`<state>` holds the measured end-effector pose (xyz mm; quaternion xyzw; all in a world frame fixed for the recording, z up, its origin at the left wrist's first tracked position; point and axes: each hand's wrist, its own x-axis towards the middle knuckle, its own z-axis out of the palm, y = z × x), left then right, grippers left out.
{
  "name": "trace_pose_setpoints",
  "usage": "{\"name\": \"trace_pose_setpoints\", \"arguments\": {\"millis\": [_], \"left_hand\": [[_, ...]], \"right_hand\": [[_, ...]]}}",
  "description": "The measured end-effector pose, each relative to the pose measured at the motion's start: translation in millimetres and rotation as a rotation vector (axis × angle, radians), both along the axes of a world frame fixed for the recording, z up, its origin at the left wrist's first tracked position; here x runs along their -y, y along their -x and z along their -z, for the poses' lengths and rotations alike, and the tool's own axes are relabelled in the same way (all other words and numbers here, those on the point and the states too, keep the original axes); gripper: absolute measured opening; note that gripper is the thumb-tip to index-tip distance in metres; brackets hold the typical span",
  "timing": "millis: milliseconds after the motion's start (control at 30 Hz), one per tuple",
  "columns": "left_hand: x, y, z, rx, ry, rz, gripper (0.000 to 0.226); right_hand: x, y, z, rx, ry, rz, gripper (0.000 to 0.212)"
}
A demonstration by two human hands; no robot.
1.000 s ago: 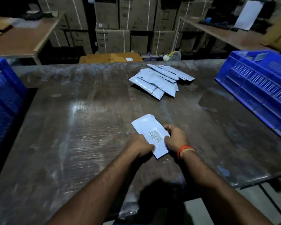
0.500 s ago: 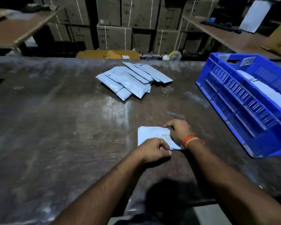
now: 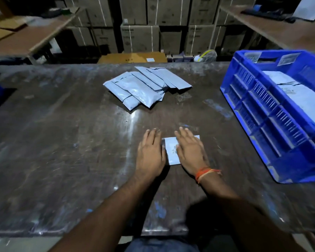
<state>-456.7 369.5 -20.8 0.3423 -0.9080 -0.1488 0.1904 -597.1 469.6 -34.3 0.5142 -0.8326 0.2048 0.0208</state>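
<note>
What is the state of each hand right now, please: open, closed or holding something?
Left hand: open, flat on the table at the left edge of the white packet.
Right hand: open, pressing flat on that packet.

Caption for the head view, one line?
Left hand and right hand press a labelled packet flat on the table, blue crate beside.

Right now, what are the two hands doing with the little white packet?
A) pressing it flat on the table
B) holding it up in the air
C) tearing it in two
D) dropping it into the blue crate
A: the right hand lies flat with straight fingers on the packet, and the left hand lies flat over its left edge. The packet rests whole on the table, apart from the blue crate.
</note>
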Motion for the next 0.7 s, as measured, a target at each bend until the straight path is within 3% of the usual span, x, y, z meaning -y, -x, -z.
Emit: {"name": "trace_pose_setpoints", "arguments": {"millis": [167,700], "left_hand": [[-7.1,-2.2,23.7,0.197,-0.022,0.112,0.059],[1.1,-9.3,33.8,0.350,0.039,0.099,0.060]], "right_hand": [[-11.9,-5.1,13.1,-0.029,-0.223,-0.014,0.072],[-27.2,-3.2,16.8,0.038,-0.255,0.149,0.068]]}}
